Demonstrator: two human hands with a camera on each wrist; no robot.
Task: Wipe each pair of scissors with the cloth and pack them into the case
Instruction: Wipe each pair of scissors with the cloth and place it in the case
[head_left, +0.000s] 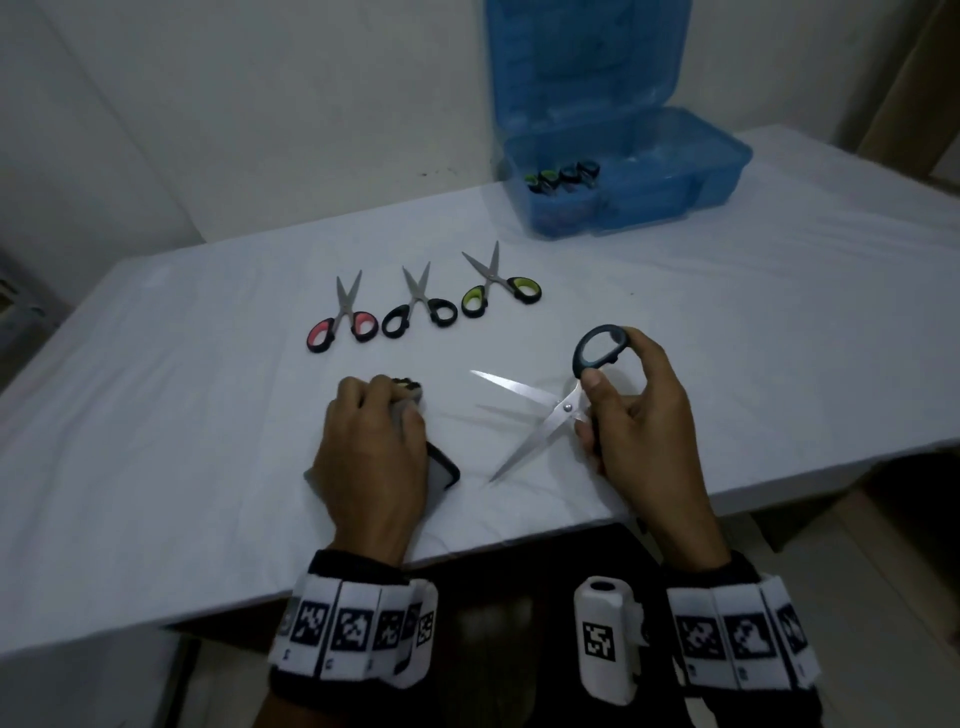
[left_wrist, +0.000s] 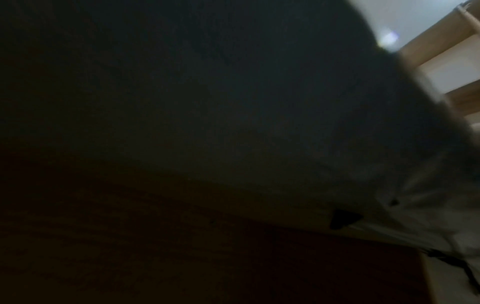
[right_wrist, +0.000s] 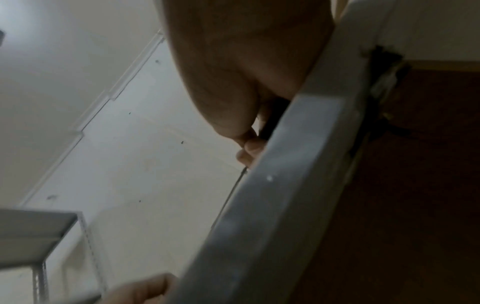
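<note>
In the head view my right hand (head_left: 641, 410) holds dark-blue-handled scissors (head_left: 519, 389) above the table, thumb and fingers pinching near the pivot. Their blades are spread and point left. My left hand (head_left: 371, 447) rests on the table and grips a grey cloth with black edging (head_left: 440, 475), a short way left of the blades. Three more pairs lie in a row further back: pink-handled scissors (head_left: 343, 325), black-handled scissors (head_left: 420, 309) and green-handled scissors (head_left: 501, 288). The open blue case (head_left: 717, 161) stands at the back right with several scissor handles (head_left: 563, 176) inside. The left wrist view is dark.
The white-covered table (head_left: 182, 415) has its front edge just under my wrists. A white wall stands right behind the table. The right wrist view shows my palm (right_wrist: 246, 72) beside the table's edge (right_wrist: 285, 185), with pale floor beyond.
</note>
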